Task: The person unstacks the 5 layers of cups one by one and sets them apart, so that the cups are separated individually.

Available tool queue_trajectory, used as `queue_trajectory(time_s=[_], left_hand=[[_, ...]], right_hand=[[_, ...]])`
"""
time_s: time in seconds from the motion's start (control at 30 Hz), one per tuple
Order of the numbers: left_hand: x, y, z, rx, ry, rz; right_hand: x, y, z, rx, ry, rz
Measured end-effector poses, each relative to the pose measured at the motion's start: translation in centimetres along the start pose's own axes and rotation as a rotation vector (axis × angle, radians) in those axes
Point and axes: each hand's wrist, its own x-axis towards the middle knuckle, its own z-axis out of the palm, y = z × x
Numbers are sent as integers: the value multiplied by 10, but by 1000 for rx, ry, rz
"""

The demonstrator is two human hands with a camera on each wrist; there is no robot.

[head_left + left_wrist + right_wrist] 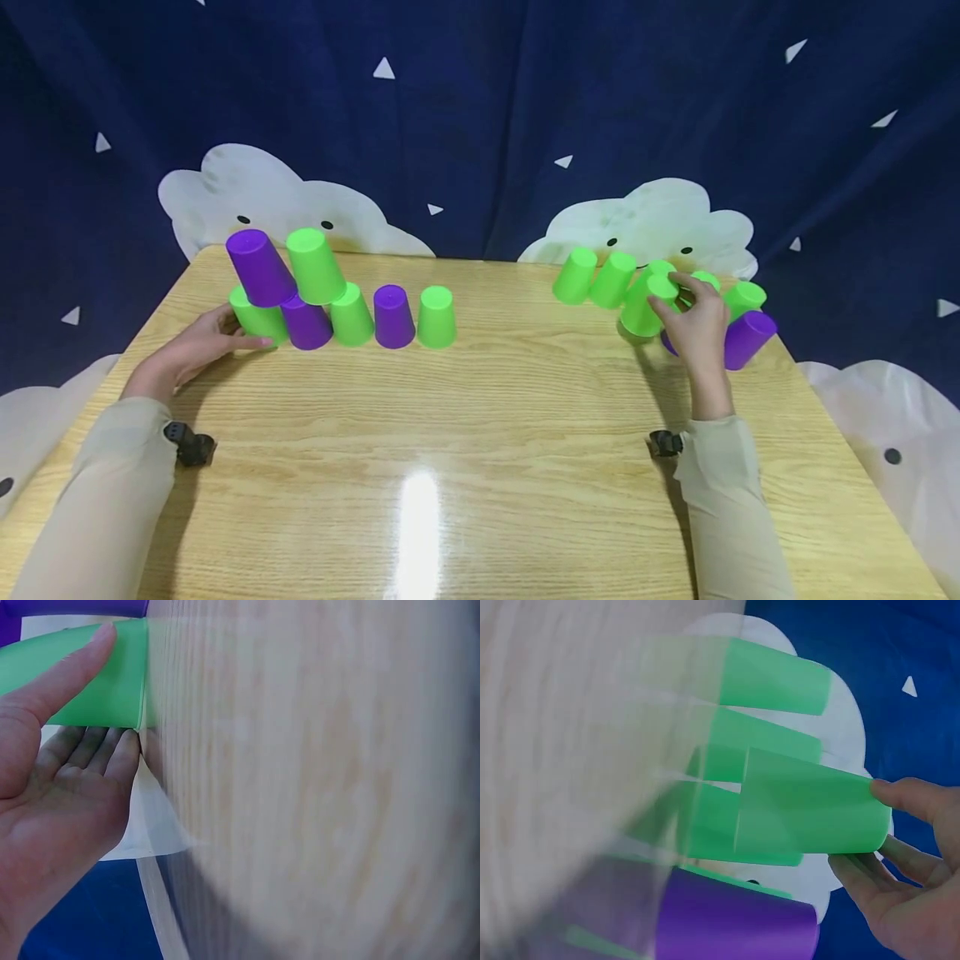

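Sleeves (97, 508) cut off at bottom edge, black wrist device (197, 448) by each cuff. Left hand (187, 346) wide around bottom-left green cup (258, 321), thumb across front, fingers on left side, holding it; fingertips partly hidden. Left wrist view crops that cup. Row runs right from it, alternating purple and green; upper purple cup (261, 268) and upper green cup (317, 267) sit on it, upside down. Right hand (699, 325) pinches held green cup (640, 312) near narrow end, rim apparently clear of wooden table (525, 408). Right purple cup (750, 340) just beside; another purple one mostly covered by hand. Green cups behind partly blocked; right wrist view hazy on table side. Navy curtain (465, 100) cropped.
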Motion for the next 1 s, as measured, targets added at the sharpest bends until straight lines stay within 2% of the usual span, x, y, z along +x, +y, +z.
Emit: queue_trajectory(time_s=[0.13, 0.27, 0.47, 0.7, 0.83, 1.0], left_hand=[[-1, 1, -1, -3, -1, -1], [-1, 0, -2, -3, 2, -1], [-4, -5, -4, 2, 10, -10], [0, -8, -3, -1, 12, 9], [2, -7, -2, -6, 7, 18], [2, -5, -2, -10, 5, 18]], right_hand=[[0, 6, 3, -59, -21, 6], [0, 11, 4, -122, -6, -1], [0, 15, 9, -151, -14, -13], [0, 13, 6, -141, -1, -22], [-2, 9, 1, -90, -2, -5], [-2, -6, -3, -31, 36, -34]])
